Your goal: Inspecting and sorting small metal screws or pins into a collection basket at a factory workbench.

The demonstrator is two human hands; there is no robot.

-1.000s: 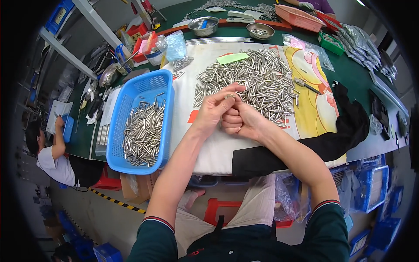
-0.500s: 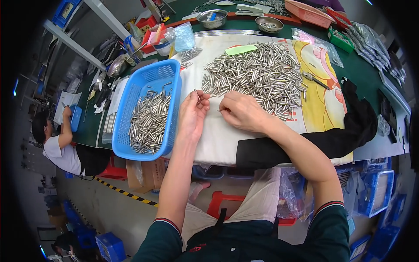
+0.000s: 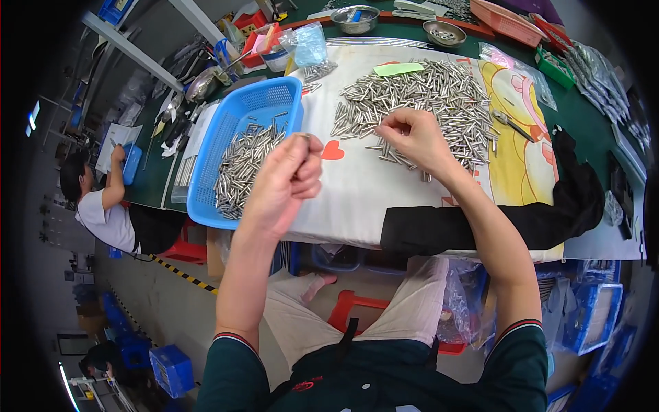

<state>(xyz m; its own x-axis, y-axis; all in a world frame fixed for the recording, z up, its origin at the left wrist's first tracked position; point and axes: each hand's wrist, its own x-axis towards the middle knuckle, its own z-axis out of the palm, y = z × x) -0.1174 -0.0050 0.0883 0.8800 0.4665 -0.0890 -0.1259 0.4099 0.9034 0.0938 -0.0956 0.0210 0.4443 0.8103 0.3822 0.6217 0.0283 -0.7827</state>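
Observation:
My left hand (image 3: 287,180) is raised beside the blue basket (image 3: 255,103), its fingers pinched on a small metal pin at the fingertips. The basket holds several finished metal pins (image 3: 241,165). My right hand (image 3: 410,137) rests on the white sheet (image 3: 350,185) at the near edge of a big heap of loose metal pins (image 3: 425,96), fingers curled on a few of them.
A black cloth (image 3: 494,223) lies along the table's front edge. Two steel bowls (image 3: 354,18), a pink tray (image 3: 511,15) and plastic bags stand at the back. A seated person (image 3: 103,199) works at a table on the left. Blue bins sit under the table.
My two hands were together at the heap a second ago. My left hand has since swung left toward the blue basket with a pin, while my right hand stayed at the heap.

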